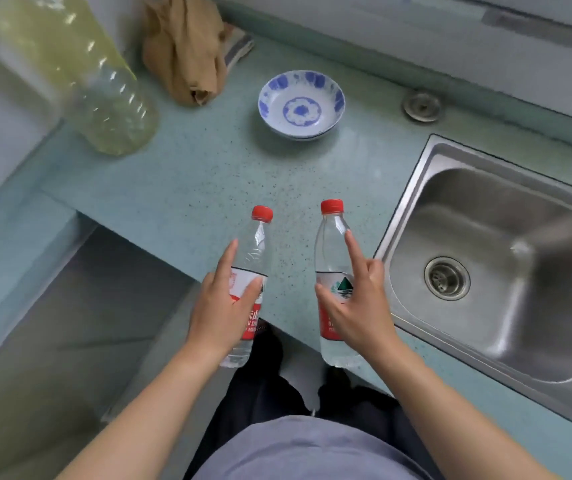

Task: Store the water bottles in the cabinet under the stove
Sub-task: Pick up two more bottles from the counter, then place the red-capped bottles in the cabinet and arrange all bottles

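Two clear water bottles with red caps and red-and-white labels are held above the front edge of the pale green counter [191,181]. My left hand [220,306] grips the left bottle [255,251] around its label, index finger stretched along its side. My right hand [357,303] holds the right bottle [331,247] the same way, index finger pointing up the neck. Both bottles stand nearly upright, a short gap between them. No cabinet or stove is clearly visible.
A steel sink [506,271] lies to the right. A blue-and-white bowl [301,105] sits on the counter behind the bottles, with a crumpled brown cloth [184,53] and a large bottle of yellowish liquid [104,88] at the back left. A lower grey surface [69,323] sits left.
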Motion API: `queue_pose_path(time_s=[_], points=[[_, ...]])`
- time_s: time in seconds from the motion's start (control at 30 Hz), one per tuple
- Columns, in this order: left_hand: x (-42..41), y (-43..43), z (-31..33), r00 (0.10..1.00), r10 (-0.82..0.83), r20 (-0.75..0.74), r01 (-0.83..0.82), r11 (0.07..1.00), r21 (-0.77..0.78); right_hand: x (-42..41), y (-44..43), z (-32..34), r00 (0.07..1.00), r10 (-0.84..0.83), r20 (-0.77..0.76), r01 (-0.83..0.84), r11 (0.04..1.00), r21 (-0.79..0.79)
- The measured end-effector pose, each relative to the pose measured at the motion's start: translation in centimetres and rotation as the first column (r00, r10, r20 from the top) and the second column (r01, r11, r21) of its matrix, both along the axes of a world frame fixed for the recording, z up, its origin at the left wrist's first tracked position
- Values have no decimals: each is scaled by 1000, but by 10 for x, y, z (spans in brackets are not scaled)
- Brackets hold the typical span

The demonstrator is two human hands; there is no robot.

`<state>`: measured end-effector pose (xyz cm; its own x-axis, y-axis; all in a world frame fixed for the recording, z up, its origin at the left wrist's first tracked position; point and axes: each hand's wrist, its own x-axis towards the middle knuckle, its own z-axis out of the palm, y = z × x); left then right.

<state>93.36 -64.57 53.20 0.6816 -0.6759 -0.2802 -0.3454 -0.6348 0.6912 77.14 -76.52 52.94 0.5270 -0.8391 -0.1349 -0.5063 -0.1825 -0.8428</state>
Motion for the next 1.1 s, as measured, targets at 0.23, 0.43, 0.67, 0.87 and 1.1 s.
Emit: queue_pose_path(time_s=[0.23,0.43,0.67,0.87,1.1], points=[[-95,82,15,908,418,-25,-418,901,-115,-32,28,7,942,328,70,-326,945,-35],[-151,178,32,720,694,8,-688,714,-129,-26,101,26,757,646,94,-648,761,-11],[-231,308,35,439,895,79,-895,443,-54,-34,231,41,409,910,76,-912,410,-5],[-302,438,29,292,953,79,-952,297,-68,-71,378,33,212,975,64,-977,212,11],[-358,593,35,295,948,118,-954,299,-15,-114,543,41,87,995,39,-996,87,-3]])
